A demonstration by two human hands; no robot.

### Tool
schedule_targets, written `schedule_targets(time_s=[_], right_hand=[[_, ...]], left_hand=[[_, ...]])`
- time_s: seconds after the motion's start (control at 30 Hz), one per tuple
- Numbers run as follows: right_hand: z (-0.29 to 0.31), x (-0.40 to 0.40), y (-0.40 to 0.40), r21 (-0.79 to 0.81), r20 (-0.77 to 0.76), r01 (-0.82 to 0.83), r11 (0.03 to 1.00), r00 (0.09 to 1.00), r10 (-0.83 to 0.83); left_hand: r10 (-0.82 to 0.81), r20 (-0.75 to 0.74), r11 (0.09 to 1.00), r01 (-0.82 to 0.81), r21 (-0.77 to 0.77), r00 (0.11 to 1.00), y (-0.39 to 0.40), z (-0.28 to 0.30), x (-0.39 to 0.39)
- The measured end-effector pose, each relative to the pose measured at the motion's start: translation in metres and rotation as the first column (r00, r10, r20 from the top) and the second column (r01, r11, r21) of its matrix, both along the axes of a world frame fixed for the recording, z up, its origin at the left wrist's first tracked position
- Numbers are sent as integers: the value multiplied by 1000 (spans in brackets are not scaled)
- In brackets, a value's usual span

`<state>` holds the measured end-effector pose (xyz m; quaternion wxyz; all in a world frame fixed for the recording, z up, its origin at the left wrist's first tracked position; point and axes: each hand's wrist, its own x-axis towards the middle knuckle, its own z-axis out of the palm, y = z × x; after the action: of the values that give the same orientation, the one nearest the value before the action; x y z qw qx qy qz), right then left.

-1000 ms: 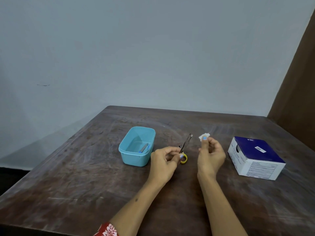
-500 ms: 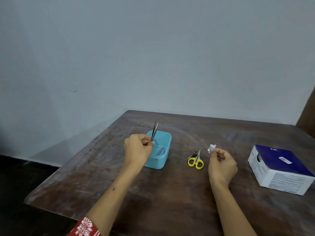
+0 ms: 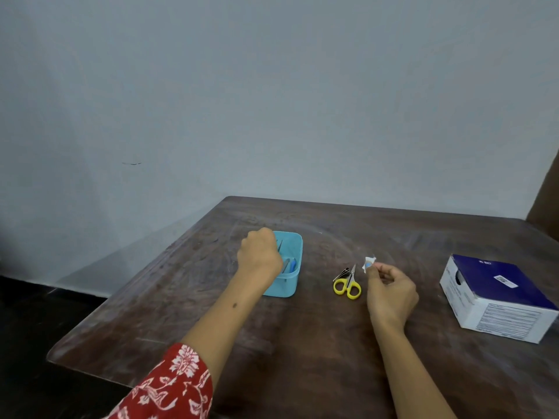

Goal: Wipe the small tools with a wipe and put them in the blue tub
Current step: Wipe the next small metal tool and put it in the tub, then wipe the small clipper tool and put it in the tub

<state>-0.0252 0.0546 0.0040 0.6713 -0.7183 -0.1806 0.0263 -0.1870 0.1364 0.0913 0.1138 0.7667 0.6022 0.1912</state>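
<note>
Now lowering slim tweezers into the blue tub, left hand closed around them. Pinching the wipe in right hand, apparently ready for the scissors lying just beside.
</note>
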Motion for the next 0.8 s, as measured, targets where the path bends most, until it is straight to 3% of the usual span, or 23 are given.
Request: schedule_targets(time_s=[0.1, 0.27, 0.47, 0.63, 0.8], right_hand=[[0, -1, 0, -15, 0, -14, 1000, 1000, 14], [0, 0, -1, -17, 1, -22, 1000, 1000, 22], [2, -1, -2, -5, -3, -20, 1000, 1000, 20], [3, -3, -4, 45, -20, -27, 999, 999, 28], [3, -2, -3, 101, -47, -7, 995, 999, 12]], left_hand=[[-26, -105, 999, 24, -23, 994, 0, 3, 9], [-65, -149, 995, 52, -88, 987, 2, 1, 12], [-111, -168, 993, 114, 11, 980, -4, -3, 4], [-116, -117, 993, 118, 13, 986, -5, -6, -2], [-162, 63, 962, 143, 234, 985, -24, -10, 6]])
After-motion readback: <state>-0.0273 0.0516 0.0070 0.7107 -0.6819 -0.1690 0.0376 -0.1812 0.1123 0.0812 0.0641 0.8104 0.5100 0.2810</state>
